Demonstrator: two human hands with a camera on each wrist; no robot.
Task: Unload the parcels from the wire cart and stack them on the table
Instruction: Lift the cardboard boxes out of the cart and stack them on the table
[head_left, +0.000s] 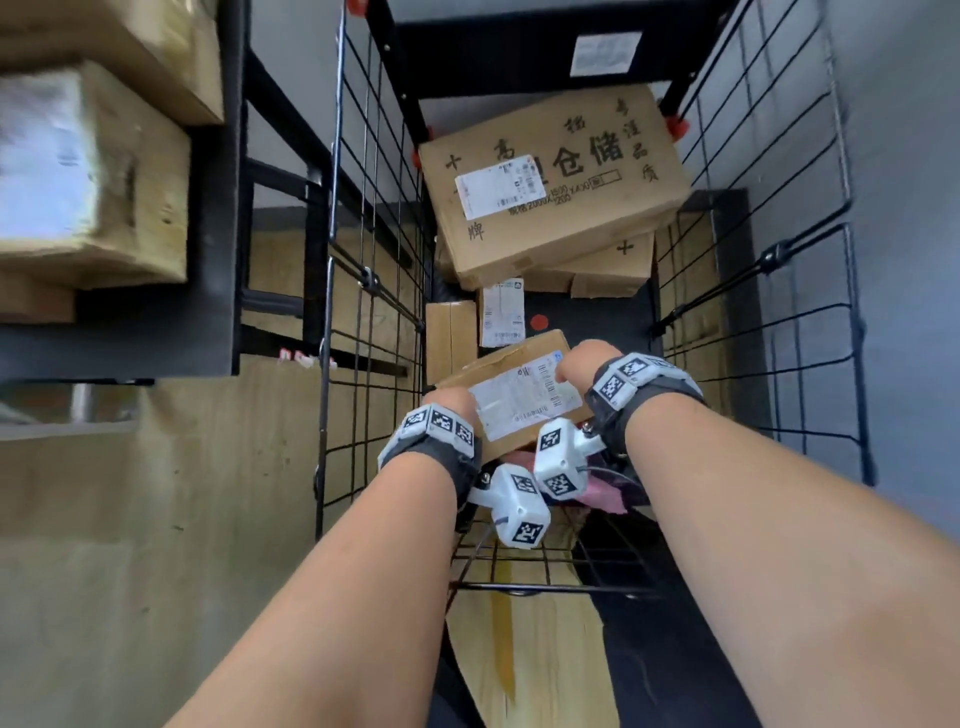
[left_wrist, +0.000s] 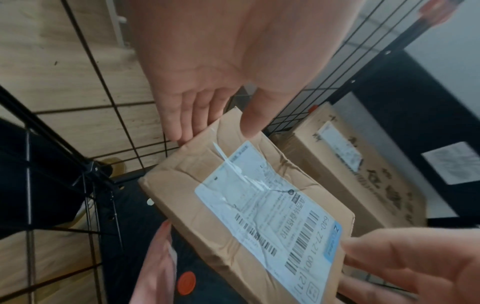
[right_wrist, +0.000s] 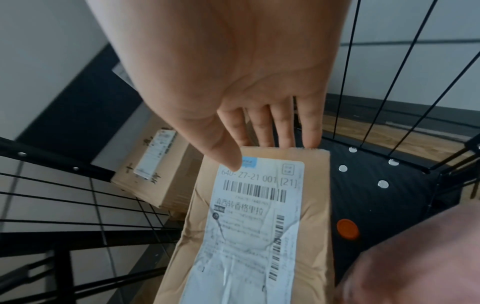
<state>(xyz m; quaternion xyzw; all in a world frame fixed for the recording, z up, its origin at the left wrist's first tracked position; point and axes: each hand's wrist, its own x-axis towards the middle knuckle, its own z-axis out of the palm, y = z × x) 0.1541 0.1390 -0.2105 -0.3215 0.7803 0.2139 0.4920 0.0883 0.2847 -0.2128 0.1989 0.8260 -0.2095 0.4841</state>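
Inside the wire cart (head_left: 374, 291), the left hand (left_wrist: 197, 82) and right hand (right_wrist: 249, 82) pinch opposite ends of a small labelled cardboard parcel (head_left: 519, 395), thumbs on top, apparently to keep it level while lifting.

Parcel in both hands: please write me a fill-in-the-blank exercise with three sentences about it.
1. The parcel is held by ____ hands, the left hand and the right hand, one at each end.
2. Its white ____ carries barcodes.
3. The parcel is inside the wire ____.

Missing words: two; label; cart
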